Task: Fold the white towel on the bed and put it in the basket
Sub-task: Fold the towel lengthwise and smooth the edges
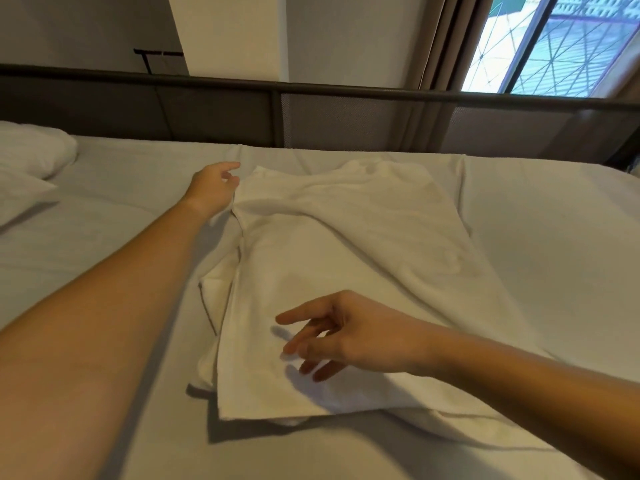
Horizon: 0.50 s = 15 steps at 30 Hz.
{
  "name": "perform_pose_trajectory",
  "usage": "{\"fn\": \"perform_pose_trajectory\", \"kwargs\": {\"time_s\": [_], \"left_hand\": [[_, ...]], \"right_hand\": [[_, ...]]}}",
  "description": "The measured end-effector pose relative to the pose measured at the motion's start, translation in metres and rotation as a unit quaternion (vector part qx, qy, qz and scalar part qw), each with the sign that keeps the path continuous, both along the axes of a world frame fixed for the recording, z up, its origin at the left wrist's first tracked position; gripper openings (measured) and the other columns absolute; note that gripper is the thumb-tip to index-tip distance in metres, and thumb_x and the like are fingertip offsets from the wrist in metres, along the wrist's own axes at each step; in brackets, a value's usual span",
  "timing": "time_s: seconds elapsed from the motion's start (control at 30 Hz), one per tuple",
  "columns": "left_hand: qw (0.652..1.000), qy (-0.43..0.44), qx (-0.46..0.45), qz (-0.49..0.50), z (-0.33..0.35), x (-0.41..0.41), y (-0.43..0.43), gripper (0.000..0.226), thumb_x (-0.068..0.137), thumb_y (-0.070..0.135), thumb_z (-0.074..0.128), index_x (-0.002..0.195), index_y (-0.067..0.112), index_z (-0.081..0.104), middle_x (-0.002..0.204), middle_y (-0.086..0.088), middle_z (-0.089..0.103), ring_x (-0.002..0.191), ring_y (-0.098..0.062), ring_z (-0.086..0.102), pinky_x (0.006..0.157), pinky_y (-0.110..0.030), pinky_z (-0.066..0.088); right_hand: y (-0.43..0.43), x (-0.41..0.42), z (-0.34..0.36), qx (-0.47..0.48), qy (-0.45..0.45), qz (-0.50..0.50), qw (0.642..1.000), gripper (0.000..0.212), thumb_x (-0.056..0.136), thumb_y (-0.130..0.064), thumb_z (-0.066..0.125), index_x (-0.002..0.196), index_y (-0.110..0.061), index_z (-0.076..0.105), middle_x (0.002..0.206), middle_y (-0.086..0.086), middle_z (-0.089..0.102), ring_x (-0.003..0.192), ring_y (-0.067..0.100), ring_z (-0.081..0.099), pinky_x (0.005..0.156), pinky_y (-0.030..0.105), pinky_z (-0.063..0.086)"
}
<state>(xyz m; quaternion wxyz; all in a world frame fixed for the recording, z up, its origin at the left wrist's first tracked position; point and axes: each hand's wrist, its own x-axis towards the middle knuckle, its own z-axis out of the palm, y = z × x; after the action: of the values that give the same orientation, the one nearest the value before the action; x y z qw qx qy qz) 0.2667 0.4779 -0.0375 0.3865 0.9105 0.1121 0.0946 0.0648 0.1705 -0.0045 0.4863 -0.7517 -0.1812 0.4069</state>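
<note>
The white towel (346,244) lies on the bed, folded lengthwise into a long strip with a second layer showing along its left edge. My left hand (214,187) reaches to the towel's far left corner with fingers relaxed, beside the edge and holding nothing that I can see. My right hand (346,332) hovers just above the towel's near end, fingers loosely spread and casting a shadow on the cloth. No basket is in view.
The bed sheet (554,254) stretches wide to the right of the towel. A white pillow (31,150) sits at the far left. A dark bed frame rail (346,90) runs along the far side, with a curtain and window (554,46) behind.
</note>
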Motion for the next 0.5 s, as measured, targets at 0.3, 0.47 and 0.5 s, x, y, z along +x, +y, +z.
{"fn": "perform_pose_trajectory", "kwargs": {"time_s": [0.3, 0.47, 0.5], "left_hand": [[0.997, 0.008, 0.034, -0.073, 0.022, -0.009, -0.085, 0.037, 0.105, 0.026, 0.055, 0.142, 0.023, 0.062, 0.14, -0.008, 0.063, 0.124, -0.03, 0.061, 0.106, -0.04, 0.048], [0.992, 0.035, 0.033, -0.119, 0.023, 0.011, -0.166, 0.038, 0.102, 0.027, 0.059, 0.139, 0.019, 0.064, 0.136, -0.011, 0.066, 0.12, -0.032, 0.064, 0.11, -0.044, 0.049], [0.99, 0.042, 0.035, -0.13, 0.023, 0.016, -0.183, 0.039, 0.102, 0.028, 0.06, 0.139, 0.018, 0.064, 0.138, -0.011, 0.065, 0.122, -0.033, 0.063, 0.111, -0.044, 0.048]], "right_hand": [[-0.095, 0.014, 0.015, -0.143, -0.176, -0.089, 0.97, 0.033, 0.1, -0.015, 0.07, 0.132, -0.025, 0.07, 0.115, -0.008, 0.072, 0.097, 0.019, 0.074, 0.08, 0.028, 0.067], [-0.166, 0.019, 0.01, -0.213, -0.224, -0.158, 0.938, 0.033, 0.096, -0.023, 0.075, 0.128, -0.029, 0.07, 0.125, -0.009, 0.068, 0.098, 0.005, 0.068, 0.083, 0.02, 0.056], [-0.178, 0.019, 0.009, -0.232, -0.224, -0.168, 0.931, 0.034, 0.097, -0.025, 0.075, 0.13, -0.029, 0.068, 0.128, -0.008, 0.067, 0.1, 0.006, 0.066, 0.085, 0.019, 0.052]]}}
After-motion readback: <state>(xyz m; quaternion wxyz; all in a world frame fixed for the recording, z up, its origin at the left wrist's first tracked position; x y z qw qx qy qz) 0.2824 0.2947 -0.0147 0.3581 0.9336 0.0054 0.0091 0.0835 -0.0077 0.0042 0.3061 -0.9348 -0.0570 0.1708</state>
